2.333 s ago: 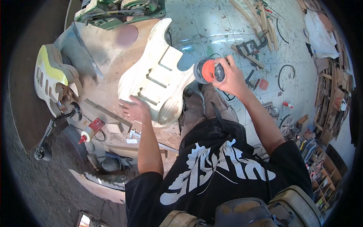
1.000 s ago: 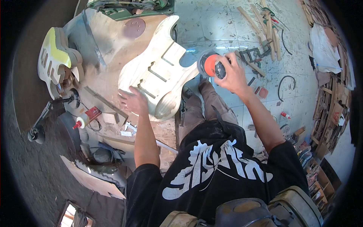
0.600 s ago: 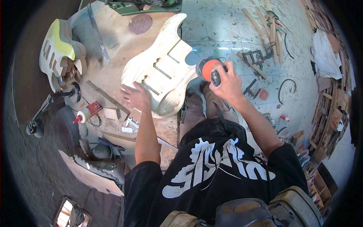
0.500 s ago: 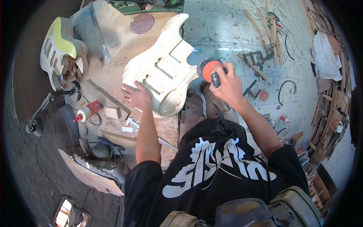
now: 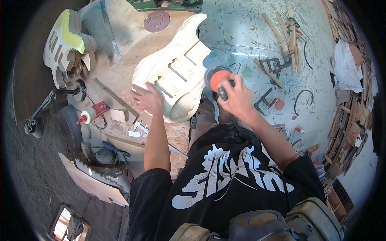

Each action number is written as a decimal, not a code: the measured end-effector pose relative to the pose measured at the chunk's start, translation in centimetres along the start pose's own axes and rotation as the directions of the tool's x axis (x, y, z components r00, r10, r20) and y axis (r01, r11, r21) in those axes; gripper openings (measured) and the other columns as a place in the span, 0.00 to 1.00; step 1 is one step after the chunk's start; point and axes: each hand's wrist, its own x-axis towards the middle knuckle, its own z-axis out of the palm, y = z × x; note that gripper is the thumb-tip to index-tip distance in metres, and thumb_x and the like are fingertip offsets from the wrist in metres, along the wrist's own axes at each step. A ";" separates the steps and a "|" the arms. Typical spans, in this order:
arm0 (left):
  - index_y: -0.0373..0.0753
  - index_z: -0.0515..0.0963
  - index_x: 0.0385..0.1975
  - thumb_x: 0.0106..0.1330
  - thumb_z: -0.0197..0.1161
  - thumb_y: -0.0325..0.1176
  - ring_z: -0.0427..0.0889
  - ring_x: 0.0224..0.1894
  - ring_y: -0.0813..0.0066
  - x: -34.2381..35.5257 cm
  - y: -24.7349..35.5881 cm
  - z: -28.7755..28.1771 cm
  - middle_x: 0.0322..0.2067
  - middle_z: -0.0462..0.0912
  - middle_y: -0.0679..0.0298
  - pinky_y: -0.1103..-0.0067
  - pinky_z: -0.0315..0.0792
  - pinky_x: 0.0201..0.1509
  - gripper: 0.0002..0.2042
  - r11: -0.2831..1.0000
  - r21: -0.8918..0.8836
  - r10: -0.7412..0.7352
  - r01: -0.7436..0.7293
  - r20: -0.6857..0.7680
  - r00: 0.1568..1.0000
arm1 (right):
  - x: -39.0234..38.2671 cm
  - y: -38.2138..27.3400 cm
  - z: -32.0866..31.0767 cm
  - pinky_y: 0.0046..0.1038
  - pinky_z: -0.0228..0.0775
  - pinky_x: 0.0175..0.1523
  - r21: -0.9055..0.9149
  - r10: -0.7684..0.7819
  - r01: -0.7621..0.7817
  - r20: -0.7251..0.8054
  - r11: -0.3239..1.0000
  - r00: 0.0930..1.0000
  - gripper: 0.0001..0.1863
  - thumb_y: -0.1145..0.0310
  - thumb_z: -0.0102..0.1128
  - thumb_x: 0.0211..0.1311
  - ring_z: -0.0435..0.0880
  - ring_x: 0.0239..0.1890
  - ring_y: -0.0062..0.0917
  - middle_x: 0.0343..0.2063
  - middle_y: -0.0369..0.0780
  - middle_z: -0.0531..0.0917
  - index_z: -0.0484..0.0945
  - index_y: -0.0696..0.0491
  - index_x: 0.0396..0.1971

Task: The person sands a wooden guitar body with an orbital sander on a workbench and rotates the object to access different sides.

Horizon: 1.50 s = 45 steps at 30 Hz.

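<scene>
Guitar body (image 5: pixel 167 74) lies flat on the bench (image 5: pixel 116 82), cavities up, at the bench's right edge, in front of the person. Sander (image 5: pixel 219 78) is tipped on its side at the body's right edge, by the waist curve; can't tell if the pad actually touches. Right hand (image 5: pixel 237 96) is wrapped around the sander's dark end. Left hand (image 5: pixel 148 98) lies fingers spread on the body's left edge, seemingly bracing it.

Step looks like edge sanding. Next move probably calls for keeping the pad square to the curve, with the left hand holding firm.

In the way: left hand covers part of the rim; legs sit close under the sander side. Around: sanding disc (image 5: pixel 157 21) past the body, second body (image 5: pixel 66 42) far left, glue bottle (image 5: pixel 94 111), block (image 5: pixel 119 115) and caliper (image 5: pixel 140 127) left of the left forearm. Clamps (image 5: pixel 275 64) on the floor, well apart.
</scene>
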 end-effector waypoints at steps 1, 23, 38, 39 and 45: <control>0.42 0.57 0.78 0.78 0.44 0.60 0.59 0.74 0.40 -0.1 0.1 -0.1 0.76 0.58 0.46 0.48 0.60 0.73 0.36 1.000 0.001 -0.005 0.005 0.014 1.000 | -0.1 -0.3 0.2 0.44 0.84 0.44 -0.002 -0.002 0.002 0.001 1.000 1.000 0.34 0.65 0.79 0.44 0.81 0.52 0.45 0.52 0.44 0.71 0.75 0.41 0.55; 0.39 0.58 0.78 0.78 0.45 0.59 0.62 0.73 0.39 0.0 -0.1 0.0 0.75 0.58 0.41 0.49 0.60 0.72 0.37 1.000 0.023 0.016 -0.016 0.005 1.000 | -0.3 -1.2 0.4 0.45 0.83 0.44 -0.041 -0.049 0.050 0.027 0.998 0.998 0.34 0.65 0.78 0.44 0.82 0.51 0.47 0.53 0.46 0.71 0.75 0.42 0.55; 0.39 0.58 0.78 0.78 0.45 0.59 0.62 0.73 0.37 -0.1 0.2 -0.3 0.76 0.57 0.43 0.47 0.60 0.72 0.37 0.999 -0.020 0.026 -0.027 -0.012 1.000 | 0.7 -1.1 -0.3 0.44 0.84 0.43 -0.059 -0.030 0.030 -0.008 0.998 1.000 0.34 0.65 0.81 0.43 0.80 0.51 0.44 0.50 0.44 0.71 0.75 0.41 0.54; 0.39 0.58 0.78 0.78 0.45 0.59 0.62 0.73 0.37 0.0 0.1 -0.3 0.76 0.57 0.43 0.47 0.60 0.72 0.37 0.999 -0.021 0.025 -0.025 -0.013 1.000 | 0.7 -1.2 -0.4 0.44 0.84 0.43 -0.060 -0.030 0.030 -0.002 0.998 1.000 0.34 0.65 0.81 0.43 0.80 0.51 0.45 0.50 0.44 0.71 0.75 0.41 0.54; 0.39 0.58 0.78 0.77 0.45 0.60 0.61 0.73 0.37 -0.2 0.2 -0.5 0.76 0.57 0.44 0.47 0.59 0.73 0.37 1.000 -0.003 0.016 -0.016 0.018 1.000 | 0.7 -1.0 -0.2 0.44 0.84 0.43 -0.048 -0.040 0.041 0.009 0.998 0.999 0.34 0.65 0.81 0.43 0.80 0.51 0.45 0.50 0.44 0.70 0.75 0.42 0.54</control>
